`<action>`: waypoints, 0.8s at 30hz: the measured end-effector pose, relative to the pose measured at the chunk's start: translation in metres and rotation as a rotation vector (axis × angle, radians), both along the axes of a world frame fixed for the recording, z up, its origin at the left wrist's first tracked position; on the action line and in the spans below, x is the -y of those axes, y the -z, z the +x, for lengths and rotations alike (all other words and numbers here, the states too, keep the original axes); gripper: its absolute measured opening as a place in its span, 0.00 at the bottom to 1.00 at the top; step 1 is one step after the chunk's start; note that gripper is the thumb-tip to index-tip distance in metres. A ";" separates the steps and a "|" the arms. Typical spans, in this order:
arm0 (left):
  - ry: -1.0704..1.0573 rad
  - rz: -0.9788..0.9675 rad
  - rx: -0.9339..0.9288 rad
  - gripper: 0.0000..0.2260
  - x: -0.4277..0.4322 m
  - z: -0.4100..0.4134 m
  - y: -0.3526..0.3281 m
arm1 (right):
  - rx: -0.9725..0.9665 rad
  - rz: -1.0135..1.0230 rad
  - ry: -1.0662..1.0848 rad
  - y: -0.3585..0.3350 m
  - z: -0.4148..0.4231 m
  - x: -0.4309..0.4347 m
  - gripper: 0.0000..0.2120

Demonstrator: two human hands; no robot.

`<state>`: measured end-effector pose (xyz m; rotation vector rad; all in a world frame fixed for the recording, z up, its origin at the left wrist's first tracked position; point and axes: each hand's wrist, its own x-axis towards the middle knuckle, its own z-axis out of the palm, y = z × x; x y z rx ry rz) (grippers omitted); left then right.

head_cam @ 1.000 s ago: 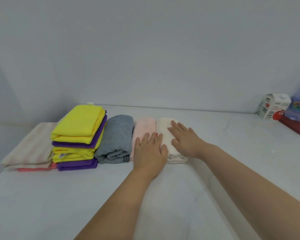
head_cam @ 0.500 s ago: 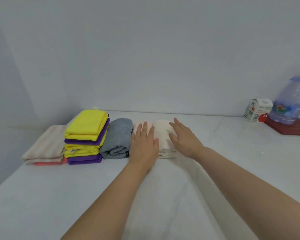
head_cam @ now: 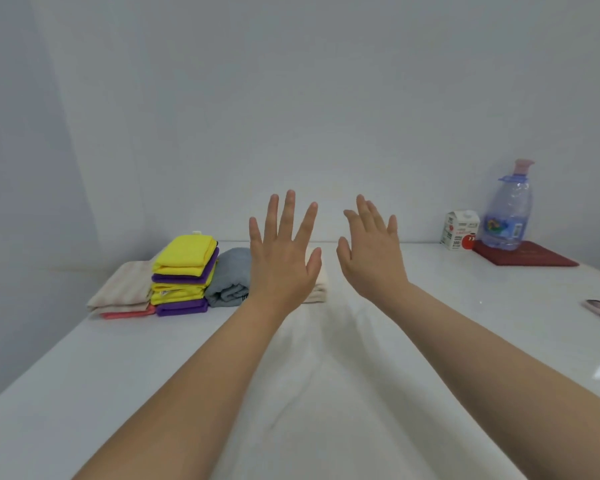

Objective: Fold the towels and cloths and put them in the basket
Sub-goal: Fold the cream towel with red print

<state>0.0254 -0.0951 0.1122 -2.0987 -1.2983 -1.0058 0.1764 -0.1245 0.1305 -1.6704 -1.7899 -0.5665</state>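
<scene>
Both hands, left (head_cam: 280, 268) and right (head_cam: 373, 261), lift off the towels (head_cam: 317, 289), spread and empty (folding apparently finished; no basket visible).

folded cloths (head_cam: 184, 275) left on table (head_cam: 430, 306) | carton (head_cam: 459, 230) far right

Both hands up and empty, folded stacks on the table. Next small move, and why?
Probably lower the left hand and right hand back onto the cream towel to lift it: both are open and holding nothing, every cloth looks folded, and no basket is in view.

2 hands (head_cam: 281, 261), 1 carton (head_cam: 459, 230), 1 bottle (head_cam: 506, 213).
</scene>
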 end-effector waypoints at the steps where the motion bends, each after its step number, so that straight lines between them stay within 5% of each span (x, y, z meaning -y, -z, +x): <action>1: -0.005 0.007 0.001 0.29 -0.002 0.001 -0.005 | 0.006 0.002 0.003 -0.004 0.001 -0.002 0.23; 7: -0.032 0.046 -0.015 0.30 -0.057 0.014 -0.008 | 0.015 -0.001 0.025 -0.007 0.020 -0.051 0.24; 16: -0.080 -0.223 -0.065 0.30 -0.146 0.025 -0.037 | 0.012 -0.259 0.113 -0.042 0.034 -0.148 0.25; 24: -0.014 -0.392 -0.108 0.29 -0.114 0.030 -0.095 | -0.014 -0.423 0.162 -0.097 0.032 -0.106 0.28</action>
